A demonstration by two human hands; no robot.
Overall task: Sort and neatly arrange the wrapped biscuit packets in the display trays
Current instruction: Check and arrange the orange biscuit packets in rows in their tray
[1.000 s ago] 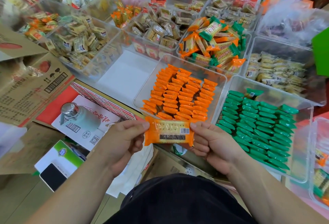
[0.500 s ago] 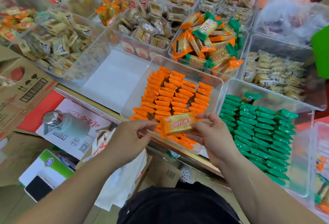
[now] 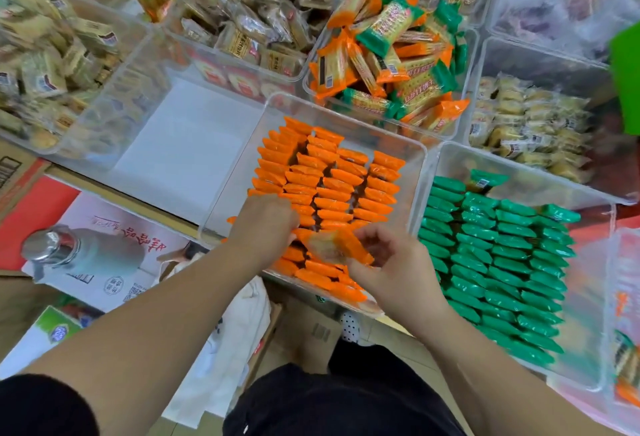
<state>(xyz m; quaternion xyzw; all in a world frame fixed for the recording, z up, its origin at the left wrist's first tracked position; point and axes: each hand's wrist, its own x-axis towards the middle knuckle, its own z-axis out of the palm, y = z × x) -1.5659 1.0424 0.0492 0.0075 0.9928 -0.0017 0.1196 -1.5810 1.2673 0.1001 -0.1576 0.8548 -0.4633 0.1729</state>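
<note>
A clear tray [image 3: 408, 151] in front of me holds several neat rows of orange biscuit packets [image 3: 332, 186]. My right hand [image 3: 391, 269] pinches one orange packet [image 3: 341, 245], blurred, tilted just above the tray's near rows. My left hand [image 3: 265, 224] rests on the near-left rows, fingers pressed among the packets; whether it grips one I cannot tell. To the right, a second clear tray [image 3: 519, 165] holds rows of green packets [image 3: 498, 255]. Behind, a tray [image 3: 464, 124] carries a loose heap of mixed orange and green packets [image 3: 391, 55].
An empty clear tray [image 3: 180, 138] lies left of the orange one. Trays of beige and yellow packets [image 3: 526, 124] fill the back. A metal-capped bottle [image 3: 83, 252] lies on cardboard at the lower left. A green object [image 3: 627, 79] hangs at the right edge.
Both hands carried the orange packet forward from my chest to the orange tray. My left hand let go of it and dropped onto the near-left rows; the right hand still holds it.
</note>
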